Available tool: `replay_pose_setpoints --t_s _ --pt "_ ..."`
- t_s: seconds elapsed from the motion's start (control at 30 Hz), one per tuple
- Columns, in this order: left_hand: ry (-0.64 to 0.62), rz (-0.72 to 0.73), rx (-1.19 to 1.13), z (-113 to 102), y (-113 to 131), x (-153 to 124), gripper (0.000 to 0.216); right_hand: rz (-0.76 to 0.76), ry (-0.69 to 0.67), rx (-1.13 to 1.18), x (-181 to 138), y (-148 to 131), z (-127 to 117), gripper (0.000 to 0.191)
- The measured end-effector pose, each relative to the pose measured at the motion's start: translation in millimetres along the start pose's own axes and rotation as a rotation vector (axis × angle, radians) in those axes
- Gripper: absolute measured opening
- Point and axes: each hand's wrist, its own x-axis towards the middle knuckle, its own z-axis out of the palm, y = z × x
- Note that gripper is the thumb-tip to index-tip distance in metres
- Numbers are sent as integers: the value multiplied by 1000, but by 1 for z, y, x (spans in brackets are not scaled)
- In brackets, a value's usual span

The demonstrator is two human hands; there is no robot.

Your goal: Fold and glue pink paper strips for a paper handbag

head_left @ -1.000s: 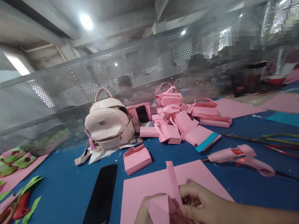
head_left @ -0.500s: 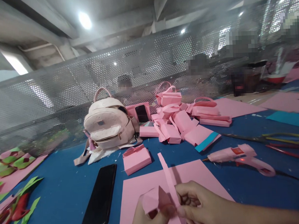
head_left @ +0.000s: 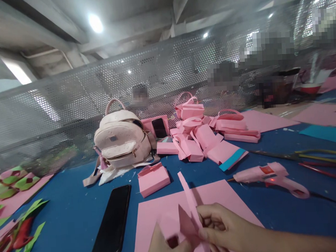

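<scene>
A blue table [head_left: 68,215] fills the lower frame, backed by a perforated metal screen [head_left: 72,108] across the middle. Left of centre sits a pale pink backpack [head_left: 121,141]; right of it a heap of finished pink paper bags [head_left: 204,133]. A flat pink paper sheet [head_left: 215,198] lies at bottom centre, a black phone [head_left: 112,221] to its left, one small pink paper box [head_left: 153,178] just above it, and a pink glue gun [head_left: 270,177] to the right, its cord trailing off.

At the bottom edge both hands work a partly folded pink paper piece [head_left: 186,223] over the sheet. The right hand [head_left: 221,229] has thumb and fingers pressed together on the narrow strip rising from the piece. The left hand [head_left: 165,248], mostly cut off by the frame, pinches the lower flap.

The strip is thin and held at one point, so a pull against the left hand's pinch could likely tear or crease it off-line. The glue gun shows a lit red spot, so it may be hot; a sleeve or paper drifting right could touch it.
</scene>
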Motion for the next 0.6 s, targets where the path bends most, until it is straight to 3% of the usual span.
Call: replay_pose_setpoints --t_s 0.17,0.4,0.6 --pt "-15 64 38 -10 18 5 41 -50 40 -187 -2 -7 0 21" --pt "130 199 181 -10 21 -4 40 -207 246 9 3 -2 -12 37" --pt "188 235 158 -2 28 -3 45 -49 80 142 2 -1 -6 50"
